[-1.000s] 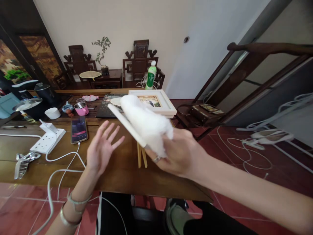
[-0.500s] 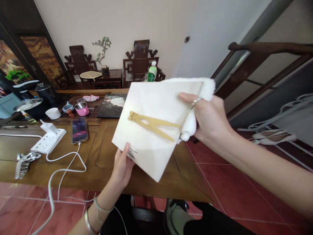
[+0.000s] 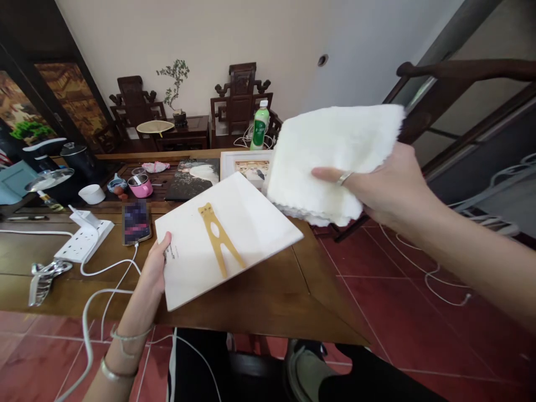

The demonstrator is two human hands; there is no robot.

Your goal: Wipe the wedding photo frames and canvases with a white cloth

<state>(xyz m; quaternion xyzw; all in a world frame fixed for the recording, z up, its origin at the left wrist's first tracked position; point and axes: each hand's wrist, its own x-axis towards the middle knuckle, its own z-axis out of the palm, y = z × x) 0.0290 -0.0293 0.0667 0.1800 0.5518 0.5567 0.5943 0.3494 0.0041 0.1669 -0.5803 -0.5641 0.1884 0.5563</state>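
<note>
A white rectangular board [image 3: 268,234] with small print at its left end is tilted over the table's front edge. My left hand [image 3: 156,262] grips its left side, thumb on top and fingers underneath. On the board's face is a flat yellow piece shaped like an animal with two long legs [image 3: 218,237]; I cannot tell whether it is printed or loose. My right hand [image 3: 377,181] is closed on a folded white fluffy cloth [image 3: 330,151], thumb on the near face, held up to the right of the board and apart from it.
On the wooden table [image 3: 268,312] lie a power strip [image 3: 86,240], a phone [image 3: 136,222] on a cable, a silver hair claw [image 3: 46,279] and a pink cup [image 3: 140,186]. A green bottle [image 3: 259,127] and a white-framed picture [image 3: 251,166] are behind. A wooden chair [image 3: 460,75] stands right.
The white cloth has come away from the board and moved up and right in my right hand. My left hand has drawn the board left and turned it, uncovering the framed picture behind.
</note>
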